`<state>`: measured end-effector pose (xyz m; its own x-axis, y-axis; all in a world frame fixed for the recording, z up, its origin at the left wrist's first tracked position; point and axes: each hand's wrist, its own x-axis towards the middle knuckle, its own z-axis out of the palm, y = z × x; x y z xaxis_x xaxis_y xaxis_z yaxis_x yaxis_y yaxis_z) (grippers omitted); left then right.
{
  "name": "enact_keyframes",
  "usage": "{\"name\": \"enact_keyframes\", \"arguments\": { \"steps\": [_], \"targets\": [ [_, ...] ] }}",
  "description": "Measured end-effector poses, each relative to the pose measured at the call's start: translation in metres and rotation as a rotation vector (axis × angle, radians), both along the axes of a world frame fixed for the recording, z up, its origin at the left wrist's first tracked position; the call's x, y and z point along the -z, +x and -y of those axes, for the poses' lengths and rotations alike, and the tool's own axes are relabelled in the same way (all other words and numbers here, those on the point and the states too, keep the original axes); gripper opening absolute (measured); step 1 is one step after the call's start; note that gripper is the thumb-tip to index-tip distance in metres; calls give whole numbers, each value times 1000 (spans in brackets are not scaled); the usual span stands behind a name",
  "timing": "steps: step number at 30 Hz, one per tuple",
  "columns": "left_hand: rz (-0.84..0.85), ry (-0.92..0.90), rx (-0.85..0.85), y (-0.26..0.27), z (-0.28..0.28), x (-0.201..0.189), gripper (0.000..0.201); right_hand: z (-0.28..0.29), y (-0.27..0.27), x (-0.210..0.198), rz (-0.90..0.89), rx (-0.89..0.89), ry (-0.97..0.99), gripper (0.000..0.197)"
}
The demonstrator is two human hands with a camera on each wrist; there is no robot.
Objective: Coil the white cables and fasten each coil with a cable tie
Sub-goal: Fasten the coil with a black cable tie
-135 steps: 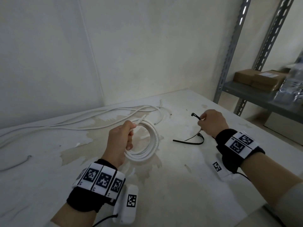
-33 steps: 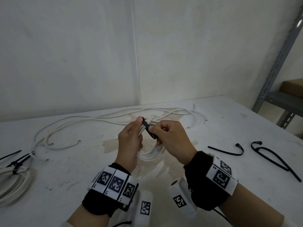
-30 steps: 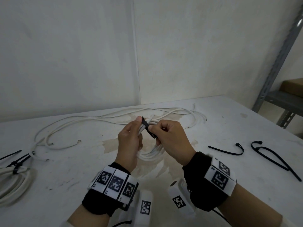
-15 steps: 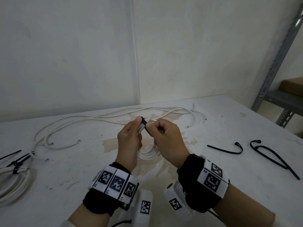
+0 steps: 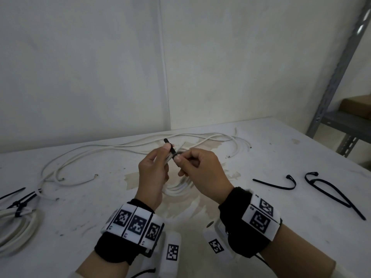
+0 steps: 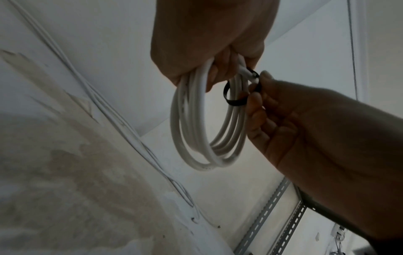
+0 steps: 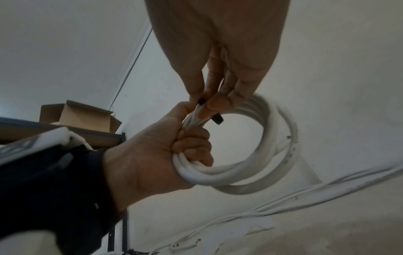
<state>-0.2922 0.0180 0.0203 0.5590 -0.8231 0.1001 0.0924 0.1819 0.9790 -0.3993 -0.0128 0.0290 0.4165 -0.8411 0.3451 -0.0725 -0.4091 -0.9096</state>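
Your left hand [image 5: 153,173] grips the cable coil [image 6: 205,124] at its top, held above the table. Your right hand [image 5: 202,171] pinches the black tie [image 6: 234,96] looped round the strands at the left hand's 3 o'clock, its tail pointing toward 11 o'clock.

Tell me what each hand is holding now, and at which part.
Left hand grips the white cable coil at its top, strands bunched. Right hand pinches the black cable tie looped around those strands.

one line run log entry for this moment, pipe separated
step: tie round coil | left hand: grips white cable coil | right hand: pinches black cable tie, looped round coil, not tight | spare ties: on table
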Motion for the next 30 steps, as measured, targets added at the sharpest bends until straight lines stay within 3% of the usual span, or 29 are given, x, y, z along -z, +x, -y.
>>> {"name": "enact_keyframes", "arguments": {
  "steps": [12, 17, 22, 26, 30],
  "targets": [
    [58, -8, 17, -1, -4, 2, 36, -5, 4, 3, 46, 32, 19, 21],
    [101, 13, 73, 6, -5, -6, 23, 5, -9, -11, 171, 154, 9, 18],
    [169, 16, 137, 0, -7, -5, 17, 13, -7, -23, -32, -23, 24, 17],
    [187, 19, 146, 1, -9, -5, 16, 12, -8, -24, 51, -90, 116, 15],
    [207, 0, 152, 1, -9, -11, 17, 11, -5, -29, 15, -34, 38, 18]
  ]
}}
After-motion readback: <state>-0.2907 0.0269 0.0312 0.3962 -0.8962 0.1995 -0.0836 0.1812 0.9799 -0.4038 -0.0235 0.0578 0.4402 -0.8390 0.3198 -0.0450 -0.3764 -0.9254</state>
